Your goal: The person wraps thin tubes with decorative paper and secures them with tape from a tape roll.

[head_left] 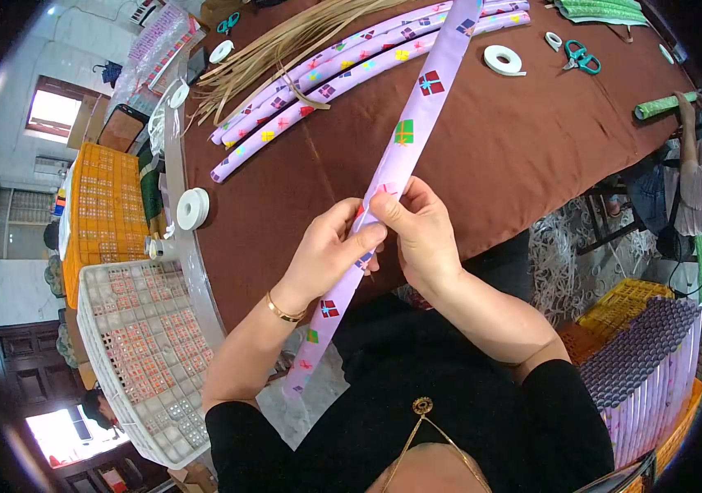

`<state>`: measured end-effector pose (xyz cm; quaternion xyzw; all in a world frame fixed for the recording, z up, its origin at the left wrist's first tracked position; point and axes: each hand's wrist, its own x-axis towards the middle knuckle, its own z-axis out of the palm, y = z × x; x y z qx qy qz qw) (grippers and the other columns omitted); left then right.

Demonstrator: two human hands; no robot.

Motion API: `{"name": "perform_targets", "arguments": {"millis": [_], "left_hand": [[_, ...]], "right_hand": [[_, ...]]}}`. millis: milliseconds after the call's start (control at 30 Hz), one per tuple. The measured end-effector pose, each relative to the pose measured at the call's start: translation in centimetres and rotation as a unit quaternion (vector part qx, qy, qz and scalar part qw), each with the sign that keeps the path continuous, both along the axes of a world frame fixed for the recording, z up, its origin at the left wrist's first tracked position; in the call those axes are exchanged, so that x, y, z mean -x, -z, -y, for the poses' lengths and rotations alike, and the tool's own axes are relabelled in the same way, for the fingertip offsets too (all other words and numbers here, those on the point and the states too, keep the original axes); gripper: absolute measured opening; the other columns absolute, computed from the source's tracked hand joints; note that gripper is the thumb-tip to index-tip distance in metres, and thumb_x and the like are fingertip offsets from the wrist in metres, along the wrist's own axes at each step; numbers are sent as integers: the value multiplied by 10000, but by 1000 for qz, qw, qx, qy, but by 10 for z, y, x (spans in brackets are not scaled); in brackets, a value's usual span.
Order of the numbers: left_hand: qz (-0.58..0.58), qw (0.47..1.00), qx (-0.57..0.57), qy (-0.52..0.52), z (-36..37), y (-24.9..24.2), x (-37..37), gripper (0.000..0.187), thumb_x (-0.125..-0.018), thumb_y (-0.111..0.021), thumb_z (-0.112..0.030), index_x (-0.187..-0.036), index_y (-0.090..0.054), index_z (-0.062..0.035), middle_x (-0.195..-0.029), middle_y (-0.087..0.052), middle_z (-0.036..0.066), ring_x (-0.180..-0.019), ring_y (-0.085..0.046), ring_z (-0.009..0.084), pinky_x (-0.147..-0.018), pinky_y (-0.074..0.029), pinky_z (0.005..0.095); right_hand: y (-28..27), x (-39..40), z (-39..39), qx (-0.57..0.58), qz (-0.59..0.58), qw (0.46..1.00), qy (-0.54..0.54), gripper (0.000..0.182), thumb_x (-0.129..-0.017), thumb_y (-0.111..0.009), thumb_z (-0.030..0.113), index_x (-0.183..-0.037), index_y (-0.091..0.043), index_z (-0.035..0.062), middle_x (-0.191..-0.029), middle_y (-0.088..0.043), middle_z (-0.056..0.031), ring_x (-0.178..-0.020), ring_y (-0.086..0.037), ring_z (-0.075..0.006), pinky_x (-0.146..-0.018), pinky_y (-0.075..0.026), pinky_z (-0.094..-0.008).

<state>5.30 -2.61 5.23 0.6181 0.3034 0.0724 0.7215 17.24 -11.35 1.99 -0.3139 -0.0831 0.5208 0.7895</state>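
- Nearest the camera, the long lilac strip printed with small gift boxes runs from the person's lap up across the table, slanting toward the far edge.
- The left hand pinches the strip from the left side, fingers closed on it, a gold bangle at the wrist.
- The right hand grips the same strip just beside the left, thumb and fingers clamped on its edge.
- A white plastic crate sits at the left, beside the table.
- A white tape roll rests at the table's left edge.
- Farther off, several finished lilac tubes lie side by side, touching a bundle of thin bamboo slats.
- Farthest, another tape roll and teal scissors lie near each other.
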Motion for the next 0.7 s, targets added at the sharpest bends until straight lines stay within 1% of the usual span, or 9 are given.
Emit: {"name": "perform_targets", "arguments": {"millis": [100, 167, 233, 300, 367, 433, 500, 567, 700], "left_hand": [[-16, 1000, -26, 5, 2, 1, 2, 295, -942, -657, -208, -1116, -566, 12, -829, -619, 39, -648, -609, 90, -588, -510, 234], [-27, 1000, -15, 2, 3, -1, 2, 285, -943, -655, -206, -1108, -570, 10, -829, -619, 39, -647, -607, 89, -588, -509, 234], [-38, 999, -4, -2, 5, -1, 3, 275, -944, -652, -204, -1099, -573, 8, -829, -618, 38, -646, -605, 88, -587, -509, 235], [-49, 998, -36, 7, 9, 1, 2, 281, -961, -615, -231, -1125, -558, -10, -819, -641, 55, -631, -624, 111, -572, -517, 241], [-44, 999, -30, 8, 8, 6, 5, 286, -961, -616, -232, -1129, -557, -8, -819, -641, 53, -630, -622, 109, -572, -514, 239], [-39, 999, -23, 10, 8, 8, 7, 291, -961, -617, -233, -1133, -556, -7, -819, -640, 50, -629, -621, 106, -571, -511, 236], [-21, 1000, -9, -5, 10, 9, 10, 279, -949, -645, -223, -1087, -571, 9, -811, -623, 38, -627, -604, 87, -582, -508, 237], [-35, 999, -38, -8, 14, 9, 10, 282, -948, -646, -225, -1082, -573, 13, -812, -625, 35, -631, -607, 86, -590, -509, 236], [-64, 992, -110, 8, 23, 6, 8, 277, -946, -645, -223, -1067, -578, 18, -811, -626, 27, -641, -612, 85, -603, -509, 238]], "right_hand": [[5, 0, 2, 37, 29, 999, -1, 241, -926, -683, 176, -1005, -523, 13, -823, -638, -83, -603, -618, -139, -454, -507, -258], [11, -4, 1, 42, 71, 996, -39, 324, -966, -634, 234, -1170, -546, -3, -1021, -645, -80, -840, -612, -130, -768, -511, -295], [6, -5, -1, 48, 90, 994, -32, 357, -983, -604, 247, -1218, -532, -11, -1044, -646, -89, -859, -614, -138, -779, -510, -294], [5, -7, -1, 53, 111, 992, -24, 391, -999, -573, 261, -1266, -517, -19, -1067, -648, -99, -879, -617, -145, -791, -509, -294], [9, -11, 0, 30, 96, 993, -55, 422, -1015, -537, 271, -1317, -488, -20, -1107, -648, -118, -947, -623, -165, -829, -515, -312], [16, -10, 1, 13, 88, 994, -57, 415, -1021, -522, 272, -1312, -489, -21, -1112, -648, -130, -964, -628, -177, -840, -522, -322], [19, -9, 1, -4, 82, 995, -57, 408, -1026, -507, 273, -1308, -490, -21, -1117, -648, -141, -981, -634, -189, -850, -529, -331], [18, -7, -1, -41, 45, 998, -14, 417, -1034, -487, 272, -1343, -448, -5, -1151, -633, -159, -990, -647, -217, -861, -541, -361], [10, -11, -6, -5, 78, 996, 45, 433, -1044, -458, 277, -1384, -389, 18, -1164, -614, -162, -976, -659, -244, -853, -553, -380]]}}
